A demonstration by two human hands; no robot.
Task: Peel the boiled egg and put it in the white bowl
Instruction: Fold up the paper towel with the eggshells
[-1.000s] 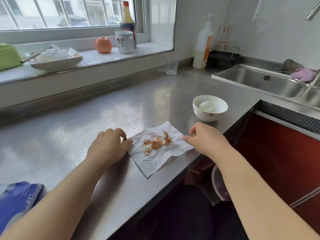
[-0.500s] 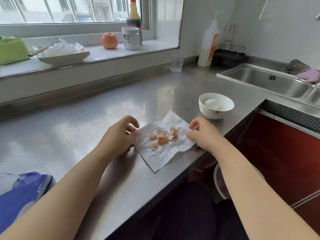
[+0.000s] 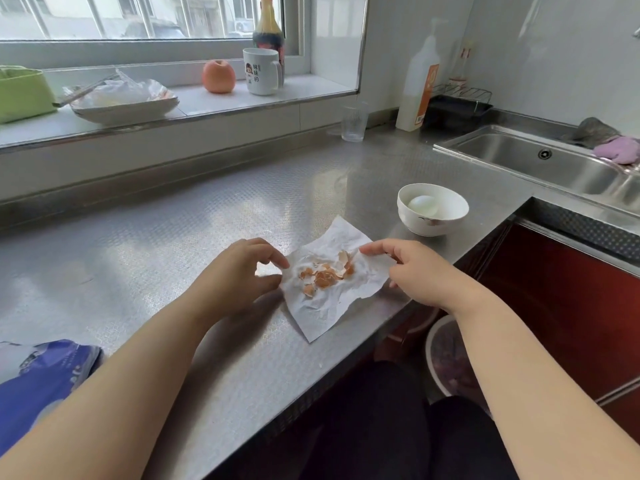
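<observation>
Peeled egg (image 3: 423, 204) lies inside the white bowl (image 3: 433, 221), toward the bowl's left side. Bowl stands upright on the steel surface (image 3: 173, 244), near the front edge, between the paper sheet and the sink (image 3: 540, 164).

Paper sheet (image 3: 332, 299) lies crumpled on the surface, one corner reaching the surface's front edge. Shell pieces (image 3: 325, 273), orange-brown, are heaped on the middle of the sheet.

Left hand (image 3: 239, 275): at the sheet's left edge, thumb and forefinger curled with a narrow gap between them, tips at or on the paper edge. Whether the grip has closed on the paper, I cannot tell.

Right hand (image 3: 422, 271): at the sheet's right edge, fingers resting on the paper and the paper edge raised under them; forefinger extended toward the shell pieces. A firm pinch cannot be confirmed.

Also on the surface: clear glass (image 3: 354, 126) near the back wall, pump bottle (image 3: 417, 88) beside the sink, blue packet (image 3: 41, 386) at the near left. On the window sill: apple (image 3: 219, 76), mug (image 3: 260, 71), dark bottle (image 3: 268, 29) behind the mug, plate (image 3: 124, 107) with plastic wrap, green container (image 3: 22, 93).
</observation>
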